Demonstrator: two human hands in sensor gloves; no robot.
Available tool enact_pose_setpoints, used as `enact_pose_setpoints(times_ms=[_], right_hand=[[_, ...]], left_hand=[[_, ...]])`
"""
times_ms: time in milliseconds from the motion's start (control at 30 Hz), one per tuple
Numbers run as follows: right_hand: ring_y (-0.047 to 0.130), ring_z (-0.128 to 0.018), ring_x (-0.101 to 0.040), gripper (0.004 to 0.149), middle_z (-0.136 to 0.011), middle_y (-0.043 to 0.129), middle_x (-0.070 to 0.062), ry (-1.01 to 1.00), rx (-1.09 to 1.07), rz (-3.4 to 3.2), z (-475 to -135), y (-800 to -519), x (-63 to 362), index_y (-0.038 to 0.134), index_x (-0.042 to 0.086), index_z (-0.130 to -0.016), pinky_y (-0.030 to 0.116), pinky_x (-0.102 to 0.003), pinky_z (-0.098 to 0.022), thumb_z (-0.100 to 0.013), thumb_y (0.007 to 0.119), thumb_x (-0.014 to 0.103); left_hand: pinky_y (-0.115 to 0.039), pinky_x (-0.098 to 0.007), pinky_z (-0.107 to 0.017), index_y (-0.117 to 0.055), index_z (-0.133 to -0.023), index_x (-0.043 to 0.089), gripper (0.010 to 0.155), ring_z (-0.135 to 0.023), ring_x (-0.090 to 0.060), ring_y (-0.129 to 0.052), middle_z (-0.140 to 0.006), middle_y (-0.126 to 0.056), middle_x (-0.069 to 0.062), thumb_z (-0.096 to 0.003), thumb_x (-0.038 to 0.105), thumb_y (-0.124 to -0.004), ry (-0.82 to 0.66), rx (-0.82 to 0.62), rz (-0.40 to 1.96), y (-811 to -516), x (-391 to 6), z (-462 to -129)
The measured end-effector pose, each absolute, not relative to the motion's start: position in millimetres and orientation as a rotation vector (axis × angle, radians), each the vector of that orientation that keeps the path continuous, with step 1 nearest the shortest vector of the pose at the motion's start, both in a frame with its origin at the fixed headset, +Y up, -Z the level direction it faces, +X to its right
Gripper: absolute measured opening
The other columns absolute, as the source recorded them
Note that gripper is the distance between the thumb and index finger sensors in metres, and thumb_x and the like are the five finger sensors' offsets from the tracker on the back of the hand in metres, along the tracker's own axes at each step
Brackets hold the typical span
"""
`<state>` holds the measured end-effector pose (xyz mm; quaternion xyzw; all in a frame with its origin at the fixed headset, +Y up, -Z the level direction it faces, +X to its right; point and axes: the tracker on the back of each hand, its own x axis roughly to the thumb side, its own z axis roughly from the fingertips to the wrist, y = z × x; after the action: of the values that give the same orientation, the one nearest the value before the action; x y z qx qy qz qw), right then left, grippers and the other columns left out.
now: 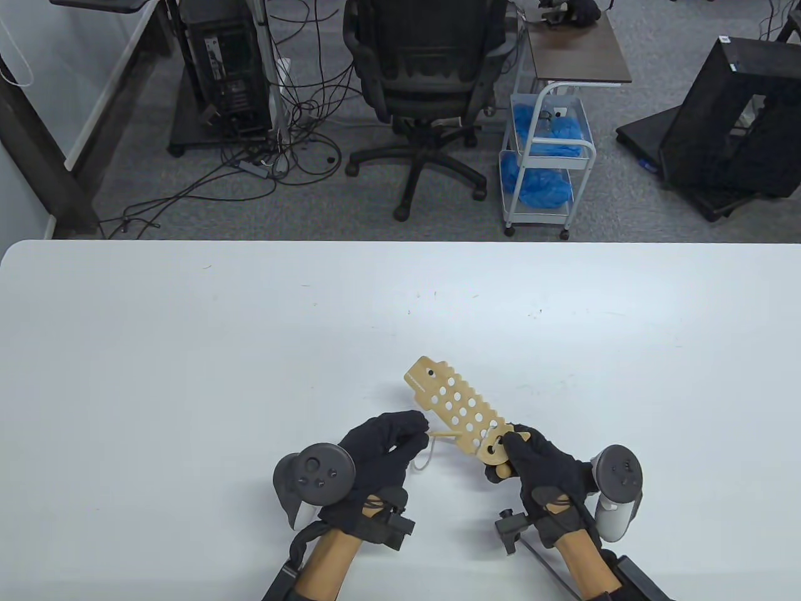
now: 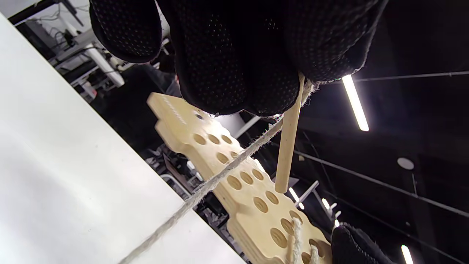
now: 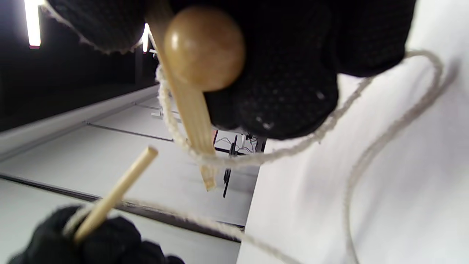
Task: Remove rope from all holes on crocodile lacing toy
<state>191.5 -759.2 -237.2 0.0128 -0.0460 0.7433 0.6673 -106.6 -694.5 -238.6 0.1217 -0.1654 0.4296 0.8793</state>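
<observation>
**A:** I've got my right hand (image 1: 538,466) clamped on the croc's (image 1: 460,410) tail end, holding it up off the table (image 1: 188,350). My left hand (image 1: 385,447) pinches the wooden needle (image 1: 445,433) just off the croc's near edge. Rope (image 2: 234,161) runs from my left fingers (image 2: 234,66) to the last holes, right beside my right grip.

**B:** What worries you?

**A:** The rope is laced close under my right thumb. If I pull sideways it could jam in a hole, or my thumb may be pinning it. A hard tug might twist the croc out of my hold. The slack loop below my left hand could also snag the needle.

**B:** And how does it lie?

**A:** Long axis runs from my right grip up and away to the left, head at the far end, tail in my hand.
</observation>
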Motion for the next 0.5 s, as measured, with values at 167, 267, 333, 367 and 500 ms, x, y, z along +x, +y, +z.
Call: enact_pose_setpoints(times_ms=[167, 267, 333, 367, 500], right_hand=[[0.103, -0.034, -0.035, 0.049, -0.055, 0.098, -0.023, -0.071, 0.068, 1.730, -236.6, -762.3, 183.4, 0.084, -0.001, -0.074, 0.080, -0.059, -0.037, -0.043, 0.080, 0.037], [0.103, -0.034, -0.035, 0.049, -0.055, 0.098, -0.024, -0.059, 0.080, 1.740, -236.5, -763.2, 181.4, 0.084, -0.001, -0.074, 0.080, -0.059, -0.037, -0.043, 0.080, 0.037], [0.103, -0.034, -0.035, 0.049, -0.055, 0.099, -0.024, -0.057, 0.083, 1.743, -236.5, -763.4, 180.9, 0.084, -0.001, -0.074, 0.080, -0.059, -0.037, -0.043, 0.080, 0.037], [0.103, -0.034, -0.035, 0.049, -0.055, 0.099, -0.024, -0.054, 0.087, 1.742, -236.4, -763.1, 180.7, 0.084, -0.001, -0.074, 0.080, -0.059, -0.037, -0.043, 0.080, 0.037], [0.103, -0.033, -0.035, 0.049, -0.054, 0.099, -0.024, -0.044, 0.112, 1.752, -236.2, -761.8, 178.1, 0.085, -0.001, -0.073, 0.080, -0.059, -0.037, -0.043, 0.081, 0.037]], left_hand=[[-0.077, -0.054, -0.063, -0.084, -0.081, 0.039, 0.038, -0.061, -0.013, -0.101, -0.072, -0.101, 0.007, -0.0435, 0.043, -0.086, -0.352, 0.278, 0.819, -691.0, -100.7, -234.0], [-0.077, -0.054, -0.063, -0.085, -0.081, 0.039, 0.038, -0.060, -0.012, -0.101, -0.071, -0.101, 0.007, -0.0434, 0.044, -0.086, -0.376, 0.292, 0.767, -688.9, -96.7, -231.8], [-0.077, -0.054, -0.063, -0.085, -0.081, 0.039, 0.038, -0.060, -0.012, -0.101, -0.071, -0.101, 0.007, -0.0431, 0.044, -0.087, -0.383, 0.292, 0.760, -688.7, -94.1, -230.6], [-0.077, -0.054, -0.063, -0.085, -0.081, 0.039, 0.038, -0.060, -0.013, -0.101, -0.071, -0.101, 0.007, -0.0431, 0.044, -0.087, -0.390, 0.292, 0.750, -688.4, -92.6, -229.7], [-0.077, -0.054, -0.063, -0.086, -0.080, 0.039, 0.038, -0.060, -0.013, -0.101, -0.071, -0.102, 0.007, -0.0430, 0.045, -0.087, -0.404, 0.309, 0.694, -686.3, -88.4, -226.9]])
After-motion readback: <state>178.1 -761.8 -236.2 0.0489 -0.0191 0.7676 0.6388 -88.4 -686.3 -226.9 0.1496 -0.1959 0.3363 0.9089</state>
